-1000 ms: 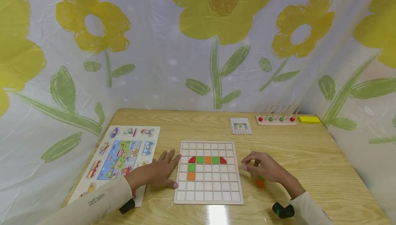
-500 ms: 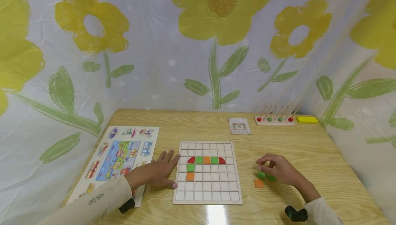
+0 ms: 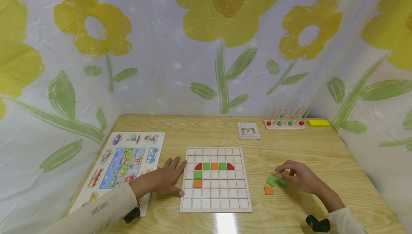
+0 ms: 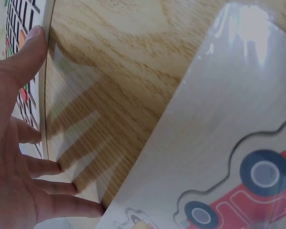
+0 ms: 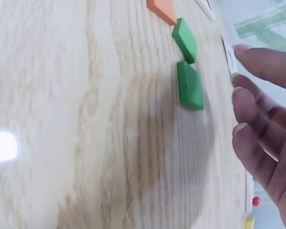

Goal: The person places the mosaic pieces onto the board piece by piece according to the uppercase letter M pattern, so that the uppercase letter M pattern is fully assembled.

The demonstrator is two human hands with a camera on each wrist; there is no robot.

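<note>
The left hand [image 3: 168, 178] lies spread at the left edge of a white grid board [image 3: 225, 193], thumb and index fingertip touching its rim. On the board, red rounded corner tiles end a row of green and orange tiles, with a green tile [image 3: 197, 174] and an orange tile [image 3: 197, 183] below its left end. The right hand [image 3: 300, 176] hovers right of the board with loosely bent fingers. In the right wrist view its thumb and fingers are apart, with nothing between them. Beneath and beside it lie two green tiles [image 5: 185, 40] and an orange tile [image 3: 268, 190].
A vehicle puzzle board [image 3: 151, 162] lies at left, partly under the left forearm. Toward the back are a small pattern card [image 3: 248, 131], a peg stand [image 3: 284, 125] with red and green beads, and a yellow block [image 3: 318, 123]. A flower-printed curtain surrounds the table.
The right hand has moved right, away from the board, uncovering the loose green and orange tiles. The left hand stays at the board's edge.
</note>
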